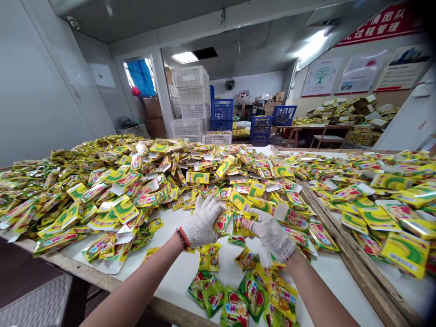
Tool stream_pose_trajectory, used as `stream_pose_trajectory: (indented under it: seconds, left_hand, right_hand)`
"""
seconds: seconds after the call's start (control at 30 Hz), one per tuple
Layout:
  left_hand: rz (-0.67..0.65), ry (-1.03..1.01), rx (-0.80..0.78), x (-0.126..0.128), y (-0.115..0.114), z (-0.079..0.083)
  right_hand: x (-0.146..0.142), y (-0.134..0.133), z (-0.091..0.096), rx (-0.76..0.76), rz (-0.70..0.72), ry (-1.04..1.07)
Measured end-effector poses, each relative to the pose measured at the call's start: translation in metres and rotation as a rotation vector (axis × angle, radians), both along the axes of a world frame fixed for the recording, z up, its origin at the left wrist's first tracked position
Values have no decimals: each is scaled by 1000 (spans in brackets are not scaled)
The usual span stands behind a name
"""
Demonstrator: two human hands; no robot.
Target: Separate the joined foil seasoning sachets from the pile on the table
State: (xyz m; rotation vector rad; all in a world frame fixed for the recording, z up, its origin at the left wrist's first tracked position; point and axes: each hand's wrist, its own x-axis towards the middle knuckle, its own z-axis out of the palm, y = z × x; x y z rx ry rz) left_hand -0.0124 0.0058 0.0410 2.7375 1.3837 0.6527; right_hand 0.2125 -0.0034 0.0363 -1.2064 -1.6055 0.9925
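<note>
Both my hands wear white knit gloves and reach into a big heap of yellow-green sachets [143,181] on a white table [177,277]. My left hand [203,221] rests on the heap's near edge with its fingers curled over packets. My right hand [270,234] pinches a yellow sachet [243,223] between thumb and fingers. A red bead bracelet sits on my left wrist. Several green and red sachets [238,299] lie in a small group close to the table's front edge, between my forearms.
A second table [384,200] at the right is also covered with sachets; a wooden edge [344,245] divides the two. Stacked white crates [190,100] and blue crates [222,111] stand in the back room. Posters hang on the right wall.
</note>
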Motion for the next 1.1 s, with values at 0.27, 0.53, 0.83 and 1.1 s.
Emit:
stream_pose_trajectory:
  seconds: [0.27, 0.53, 0.83, 1.1]
  left_hand:
    - [276, -85, -28, 27, -1, -28]
    - [139, -1, -26, 29, -12, -34]
    - [228, -78, -39, 30, -12, -34]
    - [280, -71, 46, 31, -13, -35]
  right_hand:
    - [-3, -1, -5, -98, -176, -301]
    - [-11, -2, -9, 119, -90, -575]
    - [-18, -3, -11, -12, -191, -336]
    - [-19, -19, 3, -336, 53, -26]
